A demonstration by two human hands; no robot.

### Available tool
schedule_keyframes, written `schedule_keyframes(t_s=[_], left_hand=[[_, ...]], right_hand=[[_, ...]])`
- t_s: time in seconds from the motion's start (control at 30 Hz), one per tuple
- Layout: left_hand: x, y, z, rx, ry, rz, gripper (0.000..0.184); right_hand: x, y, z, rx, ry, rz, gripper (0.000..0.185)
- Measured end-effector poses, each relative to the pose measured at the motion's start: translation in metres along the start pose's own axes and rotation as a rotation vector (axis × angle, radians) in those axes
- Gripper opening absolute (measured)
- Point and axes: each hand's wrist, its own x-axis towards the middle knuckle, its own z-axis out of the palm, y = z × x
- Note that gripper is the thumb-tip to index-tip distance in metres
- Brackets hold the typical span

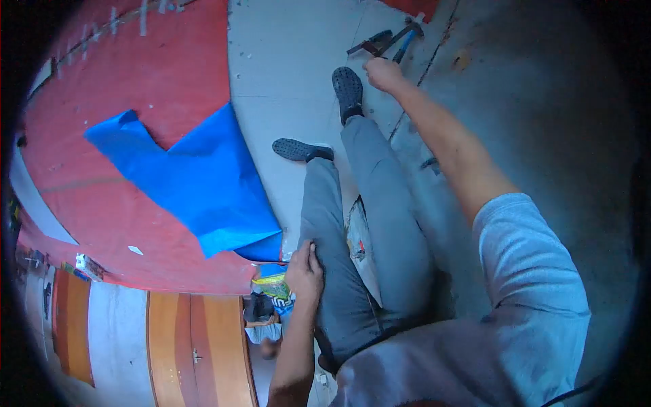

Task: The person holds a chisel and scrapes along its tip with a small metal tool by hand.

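"FU" on yellow-blue packaging (274,287)

Grey floor (285,88) beside red sheeting (183,61), bluish light
A pale panel (119,339) between orange-brown panels (167,339), one with a handle (196,356).

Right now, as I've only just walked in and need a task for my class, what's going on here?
The person's right hand reaches out to a small cluster of tools on the grey floor, one of them with a blue handle; whether it grips any is unclear. The left hand rests on the left trouser leg. A blue sheet lies partly over the red surface.
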Motion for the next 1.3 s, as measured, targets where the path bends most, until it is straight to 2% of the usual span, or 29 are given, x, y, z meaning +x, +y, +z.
schedule_keyframes(t_s=[0.07, 0.1, 0.17, 0.27, 0.3, 0.37, 0.4, 0.47, 0.67, 0.87, 0.93, 0.97, 1.03, 1.07, 1.13, 1.2, 1.27, 1.3], left_hand=[[0.017, 0.003, -0.001, 0.009, -0.002, 0.037, 0.019], [0.023, 0.001, 0.003, 0.006, 0.024, 0.069, 0.019], [0.034, -0.001, 0.005, -0.004, 0.050, 0.090, 0.019], [0.043, -0.003, -0.001, 0.026, -0.023, 0.036, 0.020], [0.044, -0.005, -0.002, 0.004, -0.023, 0.039, 0.021], [0.045, -0.008, -0.004, -0.040, -0.004, 0.048, 0.021], [0.047, -0.009, -0.003, -0.039, -0.003, 0.042, 0.021], [0.047, -0.007, -0.004, -0.062, 0.004, 0.050, 0.023], [0.043, -0.003, -0.001, -0.059, 0.051, 0.044, 0.023], [0.032, -0.006, 0.006, -0.058, 0.088, 0.045, 0.019], [0.029, -0.003, 0.011, -0.080, 0.102, -0.008, 0.015], [0.030, -0.006, 0.013, -0.078, 0.112, -0.006, 0.015], [0.026, -0.009, 0.012, -0.102, 0.185, 0.043, 0.020], [0.025, -0.009, 0.007, -0.106, 0.213, 0.062, 0.020], [0.025, 0.000, -0.014, -0.766, -0.075, -0.457, 0.029], [0.022, 0.029, -0.063, -0.835, -0.056, -0.364, 0.034], [0.004, 0.077, -0.129, -1.312, -0.088, -0.388, 0.035], [-0.009, 0.096, -0.160, -1.327, -0.053, -0.353, 0.035]], right_hand=[[0.038, 0.014, 0.028, -0.181, 0.213, -0.151, 0.031], [0.050, 0.019, 0.040, -0.180, 0.200, -0.139, 0.031], [0.080, 0.026, 0.051, -0.380, 0.467, -0.292, 0.028], [0.118, 0.042, 0.062, -0.569, 0.511, -0.410, 0.026], [0.129, 0.048, 0.063, -0.565, 0.494, -0.422, 0.026], [0.145, 0.059, 0.069, -0.670, 0.404, -0.661, 0.027], [0.145, 0.059, 0.071, -0.668, 0.402, -0.666, 0.027], [0.144, 0.055, 0.065, -0.861, 0.328, -0.743, 0.022], [0.134, 0.023, 0.038, -0.792, 0.146, -0.670, 0.019], [0.102, -0.048, -0.005, -0.412, 0.314, -0.837, 0.027], [0.050, -0.095, -0.039, -0.206, 0.373, -0.760, 0.033], [0.020, -0.113, -0.048, -0.207, 0.382, -0.764, 0.033], [-0.053, -0.143, -0.058, 0.298, 0.425, -0.629, 0.034], [-0.100, -0.160, -0.076, 0.400, 0.338, -0.520, 0.034], [-0.204, -0.192, -0.125, 0.625, 0.155, -0.329, 0.036], [-0.286, -0.210, -0.158, 0.823, 0.013, -0.239, 0.041], [-0.357, -0.224, -0.184, 0.959, -0.093, -0.201, 0.040], [-0.394, -0.238, -0.207, 1.020, -0.155, -0.175, 0.038]])
